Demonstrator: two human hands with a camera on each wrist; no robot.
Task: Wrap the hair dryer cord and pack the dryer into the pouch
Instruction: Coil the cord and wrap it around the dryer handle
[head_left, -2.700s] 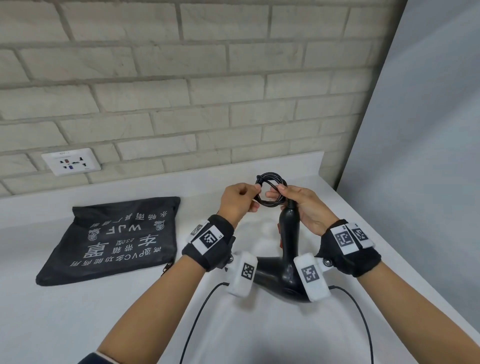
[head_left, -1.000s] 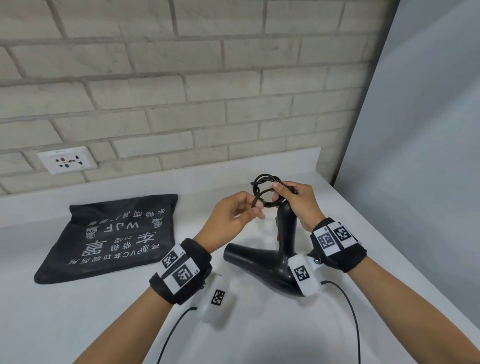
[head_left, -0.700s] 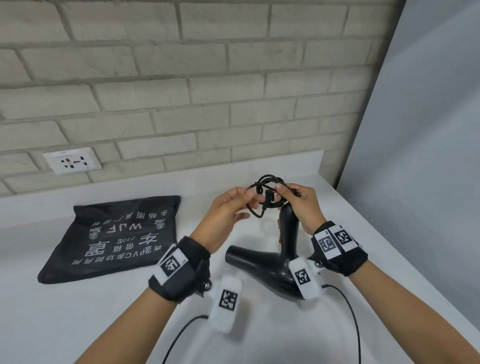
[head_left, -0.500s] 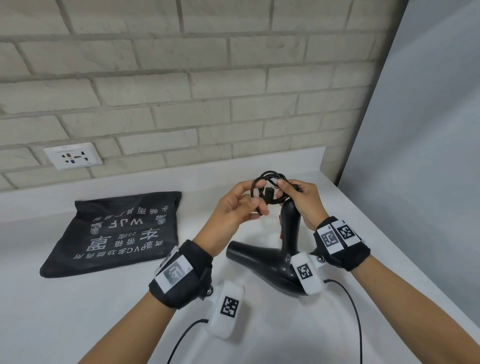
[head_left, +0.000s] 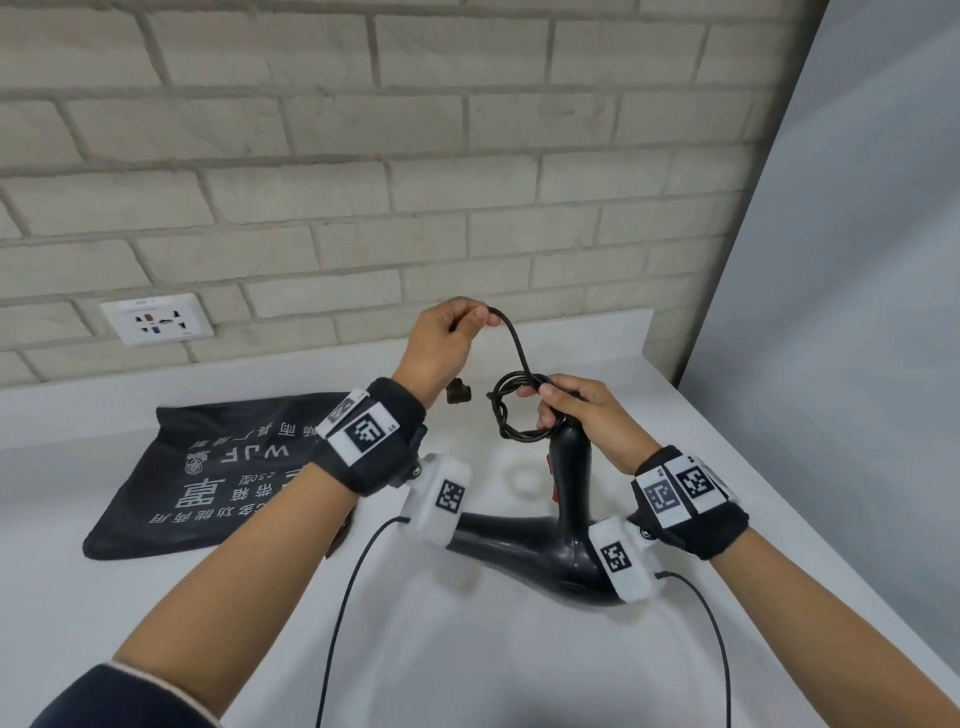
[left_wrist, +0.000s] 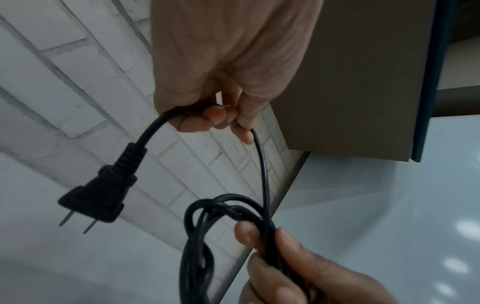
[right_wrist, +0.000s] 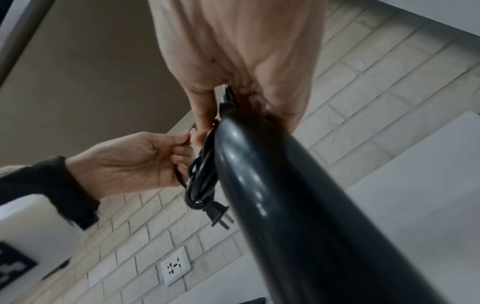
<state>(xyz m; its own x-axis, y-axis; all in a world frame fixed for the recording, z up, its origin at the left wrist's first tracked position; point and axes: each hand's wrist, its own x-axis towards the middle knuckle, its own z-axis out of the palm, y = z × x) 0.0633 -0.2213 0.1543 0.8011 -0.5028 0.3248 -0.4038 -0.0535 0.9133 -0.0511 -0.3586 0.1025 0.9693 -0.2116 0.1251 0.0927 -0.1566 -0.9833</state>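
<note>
The black hair dryer (head_left: 524, 545) stands on the white counter (head_left: 467, 649), handle (head_left: 570, 483) upright. My right hand (head_left: 545, 400) grips the handle's top together with the coiled cord (head_left: 511, 410). My left hand (head_left: 467, 325) is raised above and left of the coil and grips the cord's free end; the plug (head_left: 458, 392) dangles under it. In the left wrist view the left hand (left_wrist: 215, 119) holds the cord, the plug (left_wrist: 96, 197) hangs left, and the coil (left_wrist: 207, 236) sits below. The black pouch (head_left: 218, 467) lies flat at the left.
A brick wall with a white outlet (head_left: 156, 318) rises behind the counter. A grey panel (head_left: 857, 312) closes the right side, next to the counter's right edge. Thin cables (head_left: 343, 597) from the wrist cameras trail toward me across the counter.
My left hand has left the coil and pulled the cord's end up and to the left, so a length of cord is drawn out and the plug hangs free. The right hand has held still.
</note>
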